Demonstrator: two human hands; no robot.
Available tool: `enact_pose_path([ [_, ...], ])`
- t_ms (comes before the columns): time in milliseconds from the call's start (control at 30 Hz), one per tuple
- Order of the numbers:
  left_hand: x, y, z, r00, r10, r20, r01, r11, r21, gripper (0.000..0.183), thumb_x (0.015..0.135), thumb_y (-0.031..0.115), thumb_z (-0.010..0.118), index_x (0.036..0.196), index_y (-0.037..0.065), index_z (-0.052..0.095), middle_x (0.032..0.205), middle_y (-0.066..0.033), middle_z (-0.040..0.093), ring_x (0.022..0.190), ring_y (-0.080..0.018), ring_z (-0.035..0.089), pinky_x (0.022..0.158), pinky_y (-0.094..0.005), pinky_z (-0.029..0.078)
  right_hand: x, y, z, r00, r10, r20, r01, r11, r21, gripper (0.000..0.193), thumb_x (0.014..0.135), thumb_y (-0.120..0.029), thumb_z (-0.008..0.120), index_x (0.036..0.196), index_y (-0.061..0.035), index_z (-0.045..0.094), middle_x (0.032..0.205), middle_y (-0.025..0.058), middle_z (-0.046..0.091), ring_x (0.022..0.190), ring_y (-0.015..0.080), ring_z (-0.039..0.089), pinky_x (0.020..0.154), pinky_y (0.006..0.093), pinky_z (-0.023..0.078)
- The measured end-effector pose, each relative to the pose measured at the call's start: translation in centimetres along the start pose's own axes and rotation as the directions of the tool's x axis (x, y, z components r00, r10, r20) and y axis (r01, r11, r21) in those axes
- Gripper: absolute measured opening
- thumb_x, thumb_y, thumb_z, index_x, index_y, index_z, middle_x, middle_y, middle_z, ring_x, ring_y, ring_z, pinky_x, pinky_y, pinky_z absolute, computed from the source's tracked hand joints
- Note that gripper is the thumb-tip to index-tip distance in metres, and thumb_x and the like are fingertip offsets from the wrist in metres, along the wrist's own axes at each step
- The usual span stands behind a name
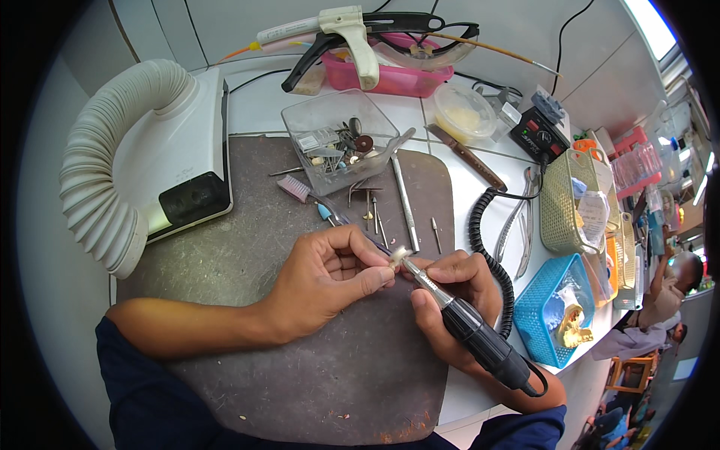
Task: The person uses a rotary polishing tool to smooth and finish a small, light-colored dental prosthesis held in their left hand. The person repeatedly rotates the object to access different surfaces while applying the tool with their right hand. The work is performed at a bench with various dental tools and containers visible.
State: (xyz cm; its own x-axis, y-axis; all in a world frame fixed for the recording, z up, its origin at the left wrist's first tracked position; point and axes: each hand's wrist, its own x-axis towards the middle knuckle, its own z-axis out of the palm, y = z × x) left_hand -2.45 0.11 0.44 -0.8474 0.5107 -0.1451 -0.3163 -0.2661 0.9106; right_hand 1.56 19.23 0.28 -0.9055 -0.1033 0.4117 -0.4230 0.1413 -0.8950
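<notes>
I have the left hand (pixel 319 281) pinching a small, pale, lumpy piece (pixel 399 256) above the scuffed, dark mat (pixel 300 382); my right hand (pixel 471 282) grips a cylindrical, black-and-silver rotary tool (pixel 480 341), tip at the piece.

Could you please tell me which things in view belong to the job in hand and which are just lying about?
In use:
- small whitish piece, in left hand
- rotary handpiece, in right hand

Seemingly lying about:
- wooden-handled knife
- toothbrush
- cartridge gun
</notes>
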Motion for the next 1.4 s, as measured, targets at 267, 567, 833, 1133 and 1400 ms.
enact_pose_path([
  [267, -0.06, 0.05, -0.01, 1.0, -0.006, 0.006, 0.006, 1.0, 0.0, 0.012, 0.086, 0.003, 0.063, 0.093, 0.0, 0.054, 0.097, -0.009, 0.059, 0.091, -0.0149, 0.063, 0.084, -0.0272, 0.054, -0.11, 0.1, -0.03, 1.0, -0.011, 0.003, 0.011, 1.0, -0.002, 0.028, 0.075, 0.002, 0.069, 0.092, 0.0028, 0.048, 0.082, 0.0143, 0.059, 0.09, 0.0256, 0.067, 0.071, 0.0264, 0.052],
  [567, -0.07, 0.06, 0.0, 1.0, -0.004, 0.007, 0.004, 1.0, 0.018, 0.013, 0.086, 0.003, 0.064, 0.092, 0.0, 0.053, 0.097, -0.0091, 0.059, 0.091, -0.0147, 0.063, 0.084, -0.0271, 0.054, -0.15, 0.25, 0.05, 1.0, 0.008, -0.009, -0.009, 1.0, -0.017, 0.028, 0.074, 0.003, 0.069, 0.093, 0.0024, 0.048, 0.082, 0.0135, 0.059, 0.092, 0.0264, 0.067, 0.071, 0.0258, 0.052],
  [833, -0.1, 0.11, 0.04, 1.0, -0.01, 0.002, 0.01, 1.0, 0.01, 0.012, 0.086, 0.002, 0.064, 0.092, 0.0, 0.053, 0.097, -0.009, 0.059, 0.089, -0.0148, 0.063, 0.082, -0.0259, 0.053, -0.05, 0.4, 0.09, 1.0, 0.016, -0.01, -0.016, 1.0, -0.008, 0.028, 0.075, 0.002, 0.069, 0.093, 0.0027, 0.048, 0.082, 0.0136, 0.059, 0.09, 0.0259, 0.067, 0.073, 0.0266, 0.051],
  [1133, -0.05, -0.05, -0.06, 1.0, 0.004, 0.005, -0.004, 1.0, 0.008, 0.013, 0.086, 0.003, 0.063, 0.092, 0.0, 0.052, 0.096, -0.0088, 0.058, 0.089, -0.0149, 0.063, 0.082, -0.0258, 0.053, 0.06, 0.08, 0.0, 1.0, 0.002, 0.001, -0.002, 1.0, -0.01, 0.027, 0.077, 0.0, 0.068, 0.093, 0.0032, 0.047, 0.082, 0.0142, 0.058, 0.09, 0.0266, 0.067, 0.073, 0.0268, 0.051],
  [1400, -0.1, 0.1, -0.05, 1.0, 0.001, 0.016, -0.001, 0.999, 0.034, 0.013, 0.087, 0.005, 0.063, 0.091, 0.0, 0.052, 0.097, -0.0088, 0.058, 0.089, -0.0151, 0.063, 0.082, -0.0262, 0.053, 0.0, 0.2, 0.02, 1.0, -0.023, 0.014, 0.023, 0.999, 0.035, 0.026, 0.077, 0.001, 0.068, 0.092, 0.0029, 0.048, 0.082, 0.0143, 0.059, 0.091, 0.0259, 0.067, 0.072, 0.0263, 0.052],
])
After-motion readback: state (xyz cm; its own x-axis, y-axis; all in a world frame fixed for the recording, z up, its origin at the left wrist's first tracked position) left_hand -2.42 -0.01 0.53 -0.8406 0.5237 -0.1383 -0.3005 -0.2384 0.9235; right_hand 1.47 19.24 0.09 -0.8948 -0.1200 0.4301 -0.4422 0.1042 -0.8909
